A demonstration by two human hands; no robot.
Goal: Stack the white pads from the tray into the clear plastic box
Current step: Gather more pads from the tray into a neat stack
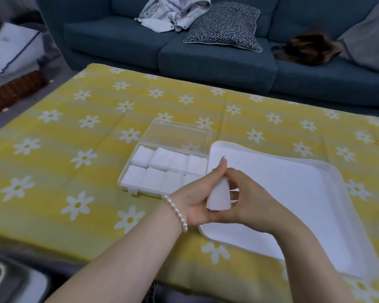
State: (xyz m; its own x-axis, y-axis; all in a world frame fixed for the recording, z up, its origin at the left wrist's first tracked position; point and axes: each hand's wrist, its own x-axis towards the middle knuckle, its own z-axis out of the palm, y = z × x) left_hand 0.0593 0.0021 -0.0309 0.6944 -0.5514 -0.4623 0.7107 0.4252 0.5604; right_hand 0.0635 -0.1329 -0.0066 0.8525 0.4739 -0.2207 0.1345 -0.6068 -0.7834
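Mostly soft cloth and plastic on show here

The clear plastic box (165,158) is glossy and see-through, lid included, and the white pads (155,171) inside look matt and fluffy, like cotton. The pad (219,196) held between both hands has that same soft, dull finish. The tray (328,167) is smooth white plastic, lined with what might be a nubby towel, hard to tell. The tablecloth (74,132) is matt printed fabric, the sofa (217,57) a coarse blue weave, the bracelet (177,212) shiny pearl beads.
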